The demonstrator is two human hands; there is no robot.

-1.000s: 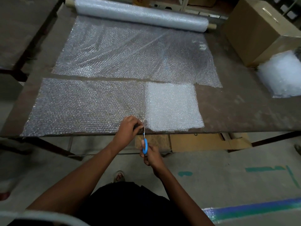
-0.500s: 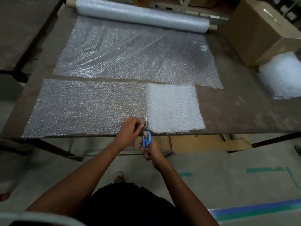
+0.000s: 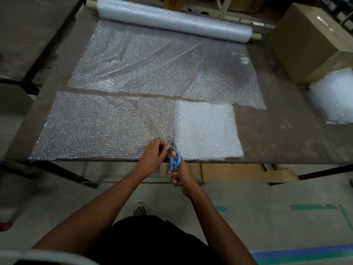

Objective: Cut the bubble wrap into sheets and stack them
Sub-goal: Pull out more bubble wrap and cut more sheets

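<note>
A long strip of bubble wrap (image 3: 99, 125) lies along the near edge of the brown table (image 3: 286, 138). At its right end sits a whiter square stack of cut sheets (image 3: 206, 129). My right hand (image 3: 179, 175) grips blue-handled scissors (image 3: 174, 159), their blades reaching into the strip's near edge just left of the stack. My left hand (image 3: 152, 155) pinches the strip's edge right beside the blades. Farther back lies a wide unrolled sheet (image 3: 162, 69) still joined to the roll (image 3: 172, 20).
A large cardboard box (image 3: 309, 41) stands at the table's back right, with a white bundle of bubble wrap (image 3: 332, 96) in front of it. Flattened cardboard (image 3: 238, 173) lies under the table. Another dark table (image 3: 28, 35) stands to the left.
My right hand has pushed the scissors forward from below the table edge into the strip's near edge. My left hand has kept its pinch beside the cut.
</note>
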